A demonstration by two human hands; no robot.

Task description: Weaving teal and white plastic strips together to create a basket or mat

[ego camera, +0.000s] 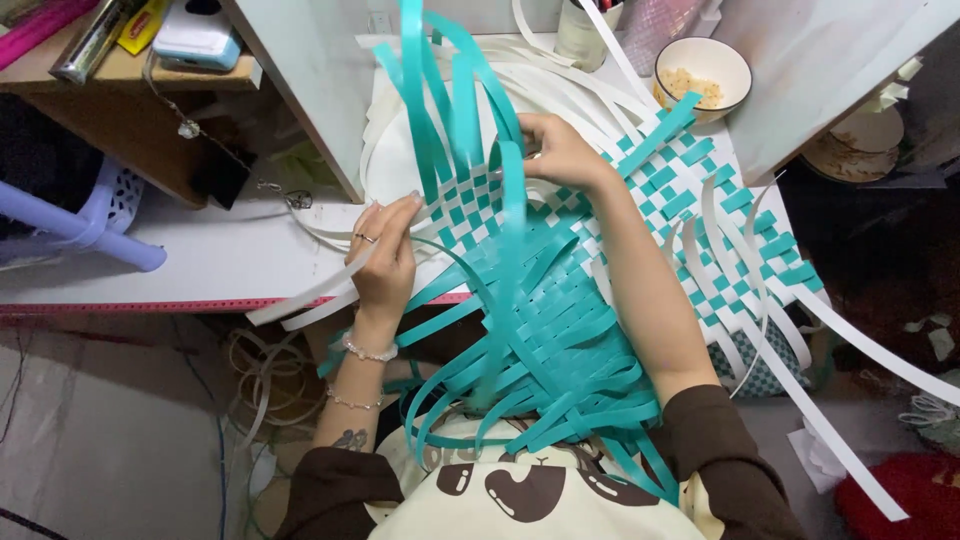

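Note:
A half-woven mat (pixel 690 200) of teal and white plastic strips lies across a white table (pixel 210 255) and my lap. Loose teal strips (pixel 545 350) fan out toward me and several stand up at the far side. My left hand (pixel 385 250), with a ring and bead bracelets, pinches a white strip (pixel 310 290) at the mat's left edge. My right hand (pixel 560 150) presses down on the weave near its top, fingers curled around a strip end.
A bowl (pixel 703 72) with pale food stands at the back right beside a cup (pixel 585 35). A wooden shelf (pixel 120 75) with small items is at the upper left. A lilac plastic stool (pixel 90 220) is at the left, and a coil of white strips (pixel 265 385) lies on the floor.

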